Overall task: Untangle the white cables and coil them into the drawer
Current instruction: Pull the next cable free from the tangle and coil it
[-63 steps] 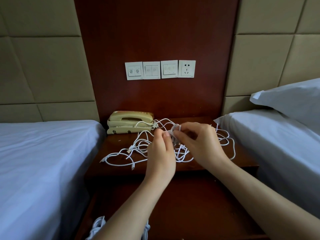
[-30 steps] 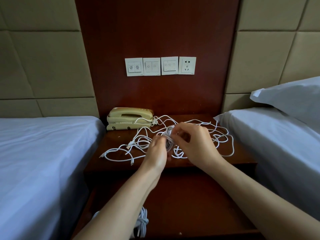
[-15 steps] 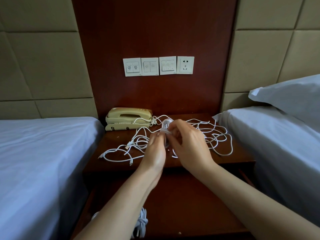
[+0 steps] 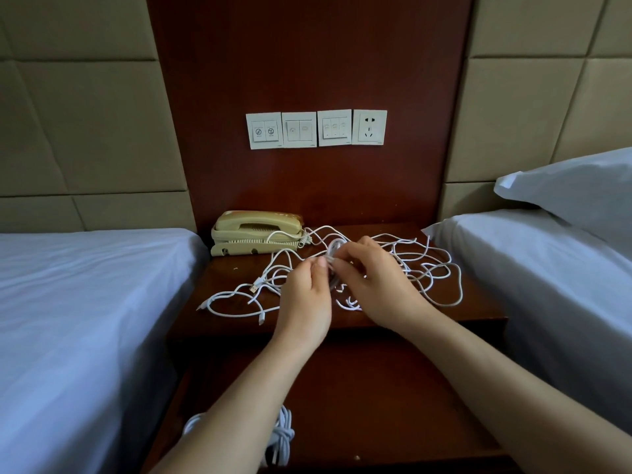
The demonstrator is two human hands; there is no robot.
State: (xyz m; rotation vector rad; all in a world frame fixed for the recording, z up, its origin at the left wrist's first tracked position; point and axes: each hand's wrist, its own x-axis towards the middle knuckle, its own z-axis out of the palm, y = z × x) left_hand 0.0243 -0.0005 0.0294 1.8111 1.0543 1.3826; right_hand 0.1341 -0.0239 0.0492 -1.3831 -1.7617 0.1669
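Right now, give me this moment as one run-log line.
step: coiling | left hand: pinches small coil | right hand: grips small coil | white cables: tangled on nightstand | drawer: open, one bundle inside

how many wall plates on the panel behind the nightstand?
4, in one row on the panel. From the left: first switch plate, second switch plate, third switch plate, then the socket. None appears hidden.

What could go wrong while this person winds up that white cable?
The coil pinched between the left hand and right hand trails into the loose tangle; pulling may tighten a knot. Strands run right beside the telephone, so a tug might snag or drag it. A loosened grip could let the coil spring open.
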